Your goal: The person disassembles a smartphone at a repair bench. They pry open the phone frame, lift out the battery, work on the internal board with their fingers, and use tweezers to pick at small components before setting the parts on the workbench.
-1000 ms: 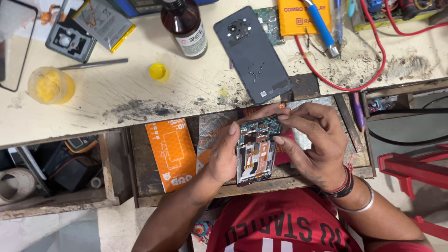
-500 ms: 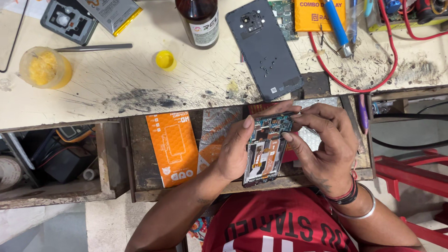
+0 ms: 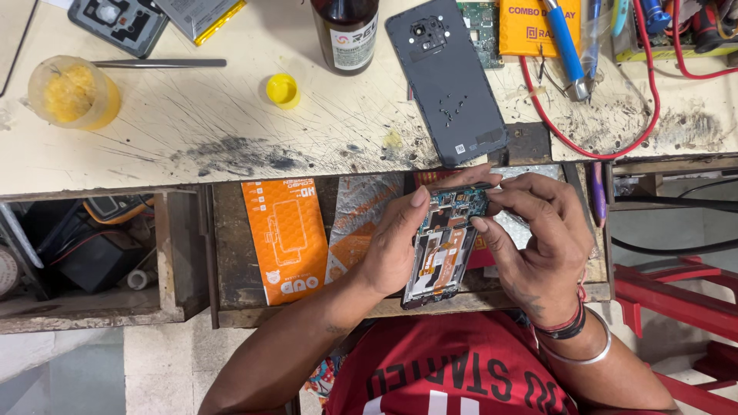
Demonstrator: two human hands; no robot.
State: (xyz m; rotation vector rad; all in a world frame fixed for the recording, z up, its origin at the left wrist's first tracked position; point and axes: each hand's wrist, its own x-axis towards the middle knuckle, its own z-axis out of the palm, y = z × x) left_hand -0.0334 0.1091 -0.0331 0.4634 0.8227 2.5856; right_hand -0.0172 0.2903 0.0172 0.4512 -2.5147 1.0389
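Observation:
An opened phone body (image 3: 443, 246) with its back removed shows a circuit board and flex cables. My left hand (image 3: 396, 242) grips its left edge and holds it over an open drawer. My right hand (image 3: 538, 234) rests against the phone's right side, with thumb and fingers pinched at the board near the top. The phone's dark grey back cover (image 3: 448, 77) lies on the scratched workbench (image 3: 231, 131) just above my hands, with several tiny screws on it.
A brown glass bottle (image 3: 346, 31) and its yellow cap (image 3: 282, 90) stand on the bench. A yellow-filled plastic cup (image 3: 73, 92) sits far left beside metal tweezers (image 3: 161, 63). An orange box (image 3: 286, 238) lies in the drawer. Red wire (image 3: 615, 150) loops at the right.
My view has shifted slightly, so the bench items sit higher in frame. Both hands stay on the phone, and my right fingers have shifted slightly at its upper board.

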